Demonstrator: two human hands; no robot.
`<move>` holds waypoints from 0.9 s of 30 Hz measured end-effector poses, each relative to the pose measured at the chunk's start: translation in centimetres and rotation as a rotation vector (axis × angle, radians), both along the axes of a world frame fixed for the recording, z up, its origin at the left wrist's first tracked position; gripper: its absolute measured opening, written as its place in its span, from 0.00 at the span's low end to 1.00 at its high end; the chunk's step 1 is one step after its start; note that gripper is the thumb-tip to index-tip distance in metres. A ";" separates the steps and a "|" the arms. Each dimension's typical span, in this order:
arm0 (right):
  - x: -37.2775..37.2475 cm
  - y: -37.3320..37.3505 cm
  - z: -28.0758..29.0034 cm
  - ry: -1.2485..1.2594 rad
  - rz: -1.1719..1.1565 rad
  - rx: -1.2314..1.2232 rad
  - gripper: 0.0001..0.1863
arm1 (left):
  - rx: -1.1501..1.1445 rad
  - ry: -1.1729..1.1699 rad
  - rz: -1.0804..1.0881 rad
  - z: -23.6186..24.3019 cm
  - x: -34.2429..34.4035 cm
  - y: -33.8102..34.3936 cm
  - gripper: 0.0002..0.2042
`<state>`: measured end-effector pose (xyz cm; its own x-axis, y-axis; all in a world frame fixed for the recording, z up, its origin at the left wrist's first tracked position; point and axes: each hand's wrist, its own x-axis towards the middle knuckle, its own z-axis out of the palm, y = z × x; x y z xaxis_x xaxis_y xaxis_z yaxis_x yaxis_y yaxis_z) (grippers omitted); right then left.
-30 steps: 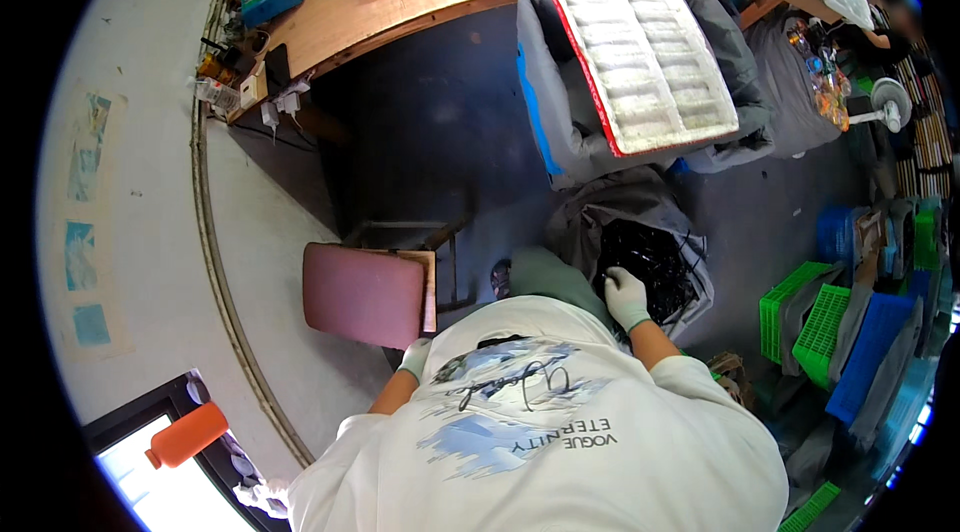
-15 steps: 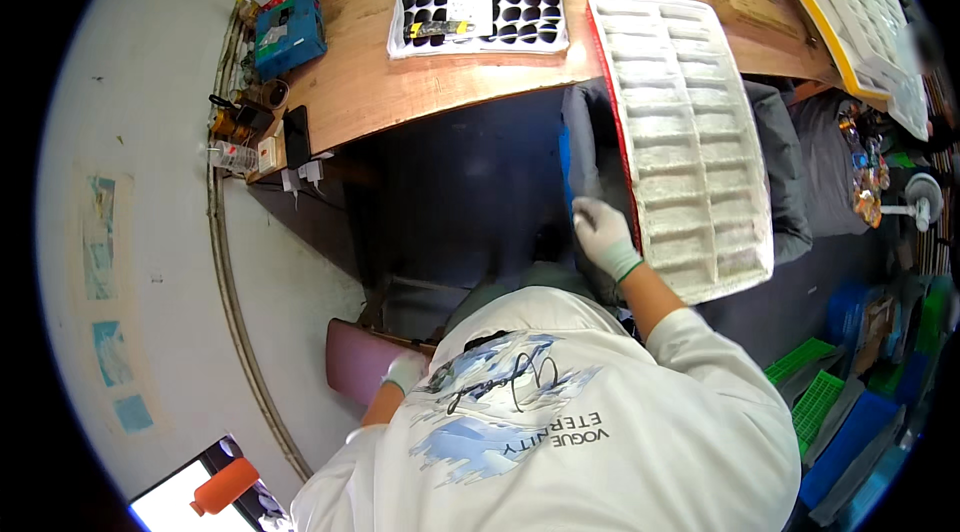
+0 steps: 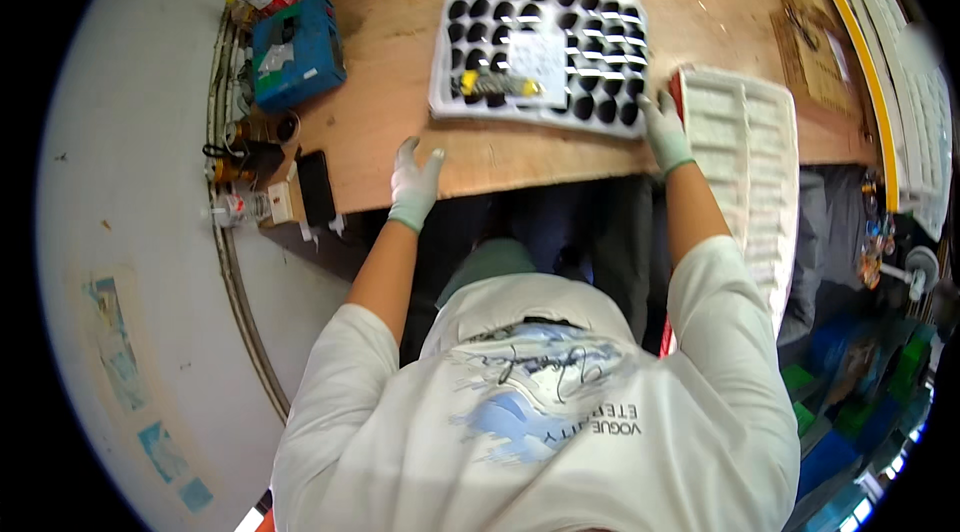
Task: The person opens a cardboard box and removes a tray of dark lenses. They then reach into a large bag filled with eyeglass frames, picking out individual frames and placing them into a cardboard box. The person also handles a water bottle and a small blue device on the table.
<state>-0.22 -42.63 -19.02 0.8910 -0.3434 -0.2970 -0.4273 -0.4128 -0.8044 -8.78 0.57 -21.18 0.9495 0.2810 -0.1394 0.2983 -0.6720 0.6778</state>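
A white tray point(image 3: 545, 120) with rows of black rounded pieces point(image 3: 584, 108) lies on the wooden table. On top of it are a sheet of paper point(image 3: 540, 50) and a narrow dark thing with yellow ends point(image 3: 495, 84), its kind unclear. My right hand point(image 3: 663, 130), in a pale glove, is at the tray's near right corner with fingers apart; whether it touches the rim I cannot tell. My left hand point(image 3: 413, 182), also gloved, hovers by the table's front edge, fingers spread and holding nothing, short of the tray's near left corner.
A long white compartmented tray point(image 3: 742, 147) with a red side stands by my right arm, partly hidden by it. Left on the table are a blue case point(image 3: 295, 54), a phone point(image 3: 316, 187) and bottles. Flat cardboard point(image 3: 815, 67) and a yellow-edged frame point(image 3: 868, 82) are at right.
Both hands have risen from below the table edge to the table. My view has shifted closer to the table, and the seat seen at lower left is out of sight.
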 end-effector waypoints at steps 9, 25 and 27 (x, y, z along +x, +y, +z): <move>4.7 0.5 -1.9 0.057 -0.152 0.222 0.30 | -0.056 0.153 -0.067 0.2 12.8 -3.5 0.40; -0.7 10.3 -1.8 0.128 0.099 0.454 0.41 | 0.038 0.212 0.282 0.4 -4.3 4.3 0.38; -1.7 11.4 -2.0 0.123 0.121 0.481 0.43 | 0.018 0.137 0.328 -0.1 -5.7 5.7 0.38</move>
<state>-1.88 -31.23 -20.98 0.8644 -0.0391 -0.5012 -0.5027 -0.0606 -0.8623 -14.48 6.23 -21.30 0.7813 0.5712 -0.2516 0.5876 -0.5372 0.6050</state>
